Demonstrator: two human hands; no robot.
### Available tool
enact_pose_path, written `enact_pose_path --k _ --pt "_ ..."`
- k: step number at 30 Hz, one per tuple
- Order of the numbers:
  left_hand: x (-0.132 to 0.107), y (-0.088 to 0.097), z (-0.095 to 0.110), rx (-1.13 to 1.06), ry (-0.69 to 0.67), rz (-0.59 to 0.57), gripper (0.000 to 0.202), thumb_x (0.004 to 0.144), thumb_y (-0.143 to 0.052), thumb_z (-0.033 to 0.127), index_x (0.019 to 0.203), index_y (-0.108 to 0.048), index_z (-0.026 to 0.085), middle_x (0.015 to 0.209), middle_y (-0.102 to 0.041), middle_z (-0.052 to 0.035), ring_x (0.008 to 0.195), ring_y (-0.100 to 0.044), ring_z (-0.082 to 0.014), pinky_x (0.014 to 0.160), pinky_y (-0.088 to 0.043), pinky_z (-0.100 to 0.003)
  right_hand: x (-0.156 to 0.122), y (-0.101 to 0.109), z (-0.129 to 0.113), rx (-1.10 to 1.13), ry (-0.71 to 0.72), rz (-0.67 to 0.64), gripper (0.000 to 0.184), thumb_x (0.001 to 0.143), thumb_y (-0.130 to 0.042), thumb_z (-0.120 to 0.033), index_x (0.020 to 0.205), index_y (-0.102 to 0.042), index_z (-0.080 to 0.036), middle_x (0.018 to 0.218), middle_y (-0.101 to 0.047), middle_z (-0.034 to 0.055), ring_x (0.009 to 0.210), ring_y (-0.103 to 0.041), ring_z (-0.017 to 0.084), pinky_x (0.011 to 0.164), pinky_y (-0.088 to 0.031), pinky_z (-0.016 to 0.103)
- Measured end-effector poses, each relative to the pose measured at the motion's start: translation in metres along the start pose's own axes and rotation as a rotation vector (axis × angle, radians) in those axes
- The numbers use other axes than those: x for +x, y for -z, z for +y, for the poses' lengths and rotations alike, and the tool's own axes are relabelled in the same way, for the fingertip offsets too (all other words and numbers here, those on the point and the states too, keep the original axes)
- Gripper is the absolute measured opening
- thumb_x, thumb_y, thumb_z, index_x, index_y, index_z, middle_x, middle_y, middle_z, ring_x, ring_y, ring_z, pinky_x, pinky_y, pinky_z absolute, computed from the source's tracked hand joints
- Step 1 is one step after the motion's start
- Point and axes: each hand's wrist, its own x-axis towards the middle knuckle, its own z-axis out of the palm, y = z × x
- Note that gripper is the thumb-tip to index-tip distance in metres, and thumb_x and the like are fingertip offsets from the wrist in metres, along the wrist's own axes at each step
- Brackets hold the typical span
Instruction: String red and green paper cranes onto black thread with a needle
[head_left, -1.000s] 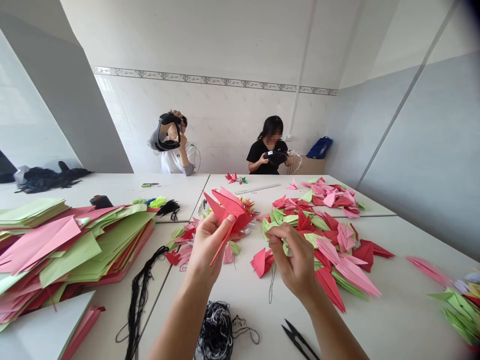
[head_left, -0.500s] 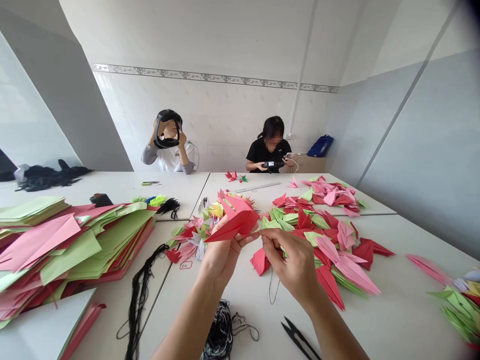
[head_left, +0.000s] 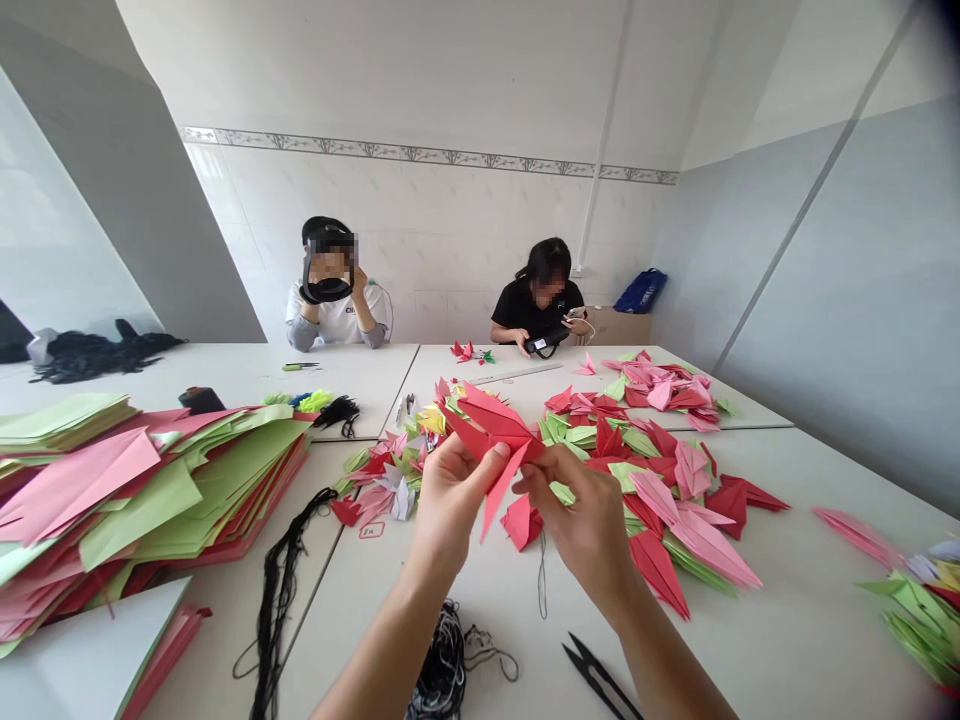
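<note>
One red paper crane (head_left: 491, 422), light, crisp and easily crushed, best held at its folded body, clamped there by my left fingers (head_left: 471, 472) and right fingers (head_left: 541, 482).

The left hand (head_left: 454, 505) and right hand (head_left: 589, 530) pinch a red folded-paper origami crane (head_left: 491, 425) between them. Black metal thread snips (head_left: 596, 680) and a tangled black thread bundle (head_left: 439, 675) lie on the white table (head_left: 750, 650) below the crane
</note>
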Motion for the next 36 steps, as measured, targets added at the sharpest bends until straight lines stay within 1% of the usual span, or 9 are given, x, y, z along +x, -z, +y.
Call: enact_pose_path --k 4,7,11,14,17,21,25,30,36 --pt "-0.002 0.0 0.003 0.083 -0.024 -0.006 0.026 0.082 -0.081 0.038 0.086 -0.072 0.015 0.08 -0.074 -0.0036 0.069 -0.066 -0.0141 0.064 -0.056 -0.023 0.001 0.0 -0.002 0.269 -0.205 -0.056 0.013 0.097 -0.061 -0.026 0.086 -0.058 -0.022 0.067 -0.07 -0.0026 0.059 -0.069 0.014 0.054 -0.053 0.022" --pt "-0.002 0.001 0.006 0.073 -0.009 -0.041 0.028 0.083 -0.08 0.041 0.084 -0.07 0.014 0.075 -0.07 -0.0021 0.064 -0.063 -0.0129 0.059 -0.054 -0.022 0.0 -0.001 -0.002 0.347 -0.238 -0.092 0.016 0.097 -0.064 -0.029 0.084 -0.058 -0.022 0.064 -0.068 -0.0029 0.06 -0.07 0.015 0.053 -0.052 0.022" --pt "0.0 0.004 0.006 0.043 -0.006 -0.104 0.032 0.085 -0.077 0.045 0.083 -0.07 0.014 0.071 -0.068 -0.0025 0.058 -0.06 -0.0132 0.054 -0.051 -0.024 -0.001 0.002 -0.002 0.365 -0.169 -0.155 0.018 0.097 -0.065 -0.031 0.083 -0.059 -0.021 0.07 -0.069 -0.0007 0.067 -0.071 0.016 0.06 -0.053 0.024" --pt "0.001 0.006 0.006 0.052 -0.029 -0.116 0.031 0.085 -0.077 0.045 0.083 -0.072 0.014 0.071 -0.068 -0.0035 0.059 -0.06 -0.0137 0.059 -0.052 -0.026 -0.001 0.004 -0.001 0.366 -0.124 -0.185 0.016 0.099 -0.061 -0.03 0.085 -0.061 -0.021 0.079 -0.073 0.0014 0.075 -0.071 0.016 0.07 -0.055 0.028" --pt "-0.001 0.004 0.006 0.046 -0.023 -0.115 0.029 0.086 -0.077 0.043 0.086 -0.073 0.015 0.075 -0.071 -0.0043 0.063 -0.063 -0.0146 0.062 -0.054 -0.026 -0.002 0.001 0.001 0.329 -0.093 -0.088 0.016 0.098 -0.062 -0.028 0.084 -0.06 -0.021 0.074 -0.071 -0.0003 0.068 -0.068 0.015 0.065 -0.053 0.027" --pt "-0.003 0.001 0.008 0.051 -0.025 -0.12 0.029 0.087 -0.077 0.043 0.081 -0.072 0.015 0.071 -0.069 -0.0025 0.061 -0.061 -0.0124 0.061 -0.052 -0.023 -0.004 -0.004 0.004 0.311 -0.043 0.011 0.013 0.098 -0.062 -0.023 0.085 -0.06 -0.022 0.071 -0.071 -0.0022 0.065 -0.068 0.014 0.062 -0.052 0.025" --pt "-0.003 0.006 0.013 0.095 0.0 -0.144 0.03 0.086 -0.078 0.044 0.084 -0.072 0.015 0.076 -0.072 -0.0038 0.065 -0.063 -0.0136 0.062 -0.052 -0.023 -0.003 -0.004 0.007 0.325 0.006 -0.013 0.015 0.094 -0.067 -0.02 0.081 -0.06 -0.023 0.067 -0.071 -0.0042 0.058 -0.067 0.013 0.054 -0.05 0.022" --pt "-0.004 0.011 0.022 0.237 0.031 -0.162 0.03 0.084 -0.079 0.044 0.083 -0.073 0.015 0.079 -0.074 -0.0059 0.072 -0.066 -0.0162 0.062 -0.051 -0.022 0.001 0.001 0.008 0.15 0.162 0.022 0.016 0.093 -0.069 -0.02 0.08 -0.06 -0.023 0.066 -0.069 -0.0041 0.056 -0.063 0.013 0.051 -0.046 0.023" --pt "-0.006 0.011 0.023 0.302 -0.044 -0.122 0.031 0.085 -0.077 0.046 0.082 -0.072 0.015 0.081 -0.075 -0.0062 0.07 -0.065 -0.0161 0.063 -0.051 -0.024 0.001 0.01 0.004 0.138 0.1 -0.112 0.018 0.097 -0.062 -0.02 0.081 -0.057 -0.023 0.068 -0.068 -0.0041 0.06 -0.063 0.012 0.053 -0.045 0.021"
